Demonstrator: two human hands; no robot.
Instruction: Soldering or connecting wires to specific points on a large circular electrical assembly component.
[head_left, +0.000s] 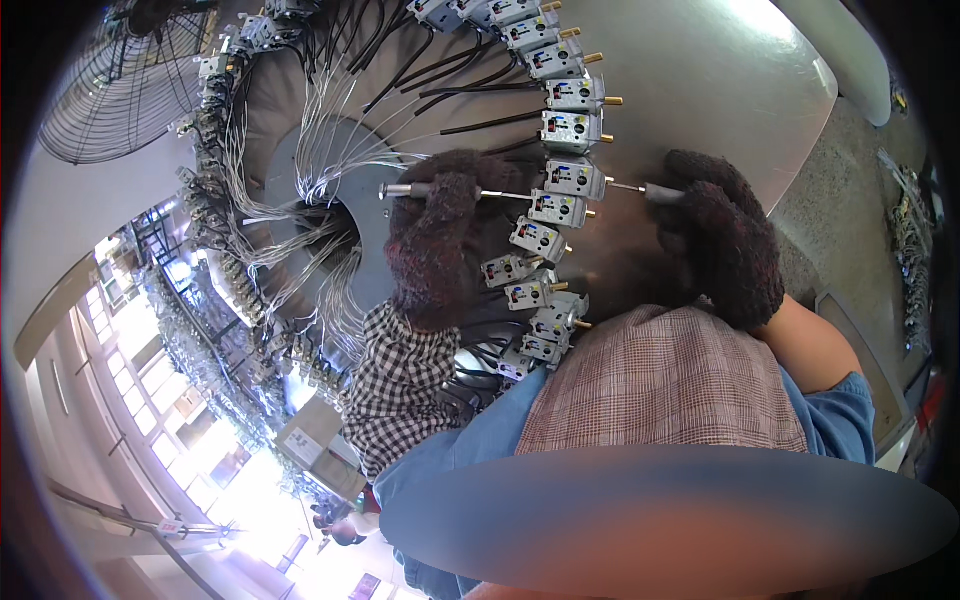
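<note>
A ring of small silver thermostat-like units with brass stems [575,94] lies along the round metal table. My left hand [435,240], in a dark knitted glove, is closed around a slim metal screwdriver-like tool [505,195]. Its thin shaft points right and ends by a thermostat-like unit [558,209]. In the matching glove, my right hand [728,235] is closed on a second driver with a grey handle [662,194]. That driver's thin tip meets the brass stem of another unit [575,179]. Both gloves hide parts of the tools.
Black sleeves and thin silvery tubes [320,150] run from the units to a grey disc [290,165] in the table's middle. A fan [130,90] stands at the far left. More units hang on racks [205,350] to the left. A cardboard box [318,440] sits lower left.
</note>
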